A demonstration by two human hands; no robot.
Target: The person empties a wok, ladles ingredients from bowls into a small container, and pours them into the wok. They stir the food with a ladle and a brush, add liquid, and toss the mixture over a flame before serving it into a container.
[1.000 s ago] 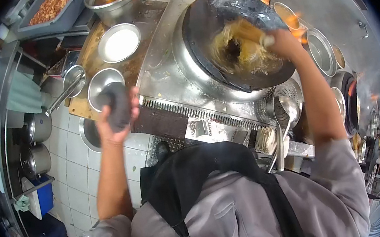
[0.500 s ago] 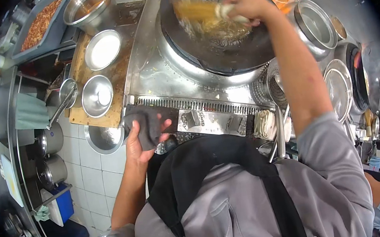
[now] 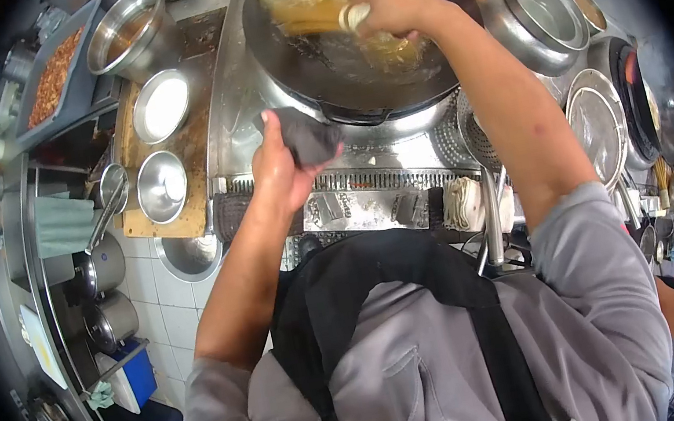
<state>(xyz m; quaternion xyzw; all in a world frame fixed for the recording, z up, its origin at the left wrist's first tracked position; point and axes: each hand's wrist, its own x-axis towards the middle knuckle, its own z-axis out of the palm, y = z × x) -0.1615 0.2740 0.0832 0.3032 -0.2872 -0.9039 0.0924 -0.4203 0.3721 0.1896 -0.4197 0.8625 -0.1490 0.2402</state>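
Note:
A large dark wok (image 3: 304, 69) sits on the steel stove at the top centre, with bubbling liquid inside. Over it, my right hand (image 3: 390, 7) is closed around the pale handle end of a yellowish-brown brush (image 3: 306, 15), whose far end is blurred with splayed bristles. My left hand (image 3: 283, 166) holds a folded dark grey cloth (image 3: 309, 137) just below the wok's near left rim, apart from the wok.
Steel bowls (image 3: 162, 186) stand on a wooden board (image 3: 134, 160) at left, near a ladle (image 3: 108, 215). Strainers (image 3: 594, 118) and pots (image 3: 545, 13) line the right. A folded pale cloth (image 3: 462, 204) hangs at the stove's front edge.
My left hand has moved up and right with the dark cloth, closer to the wok. My right hand and the brush have shifted left, and the view has shifted slightly.

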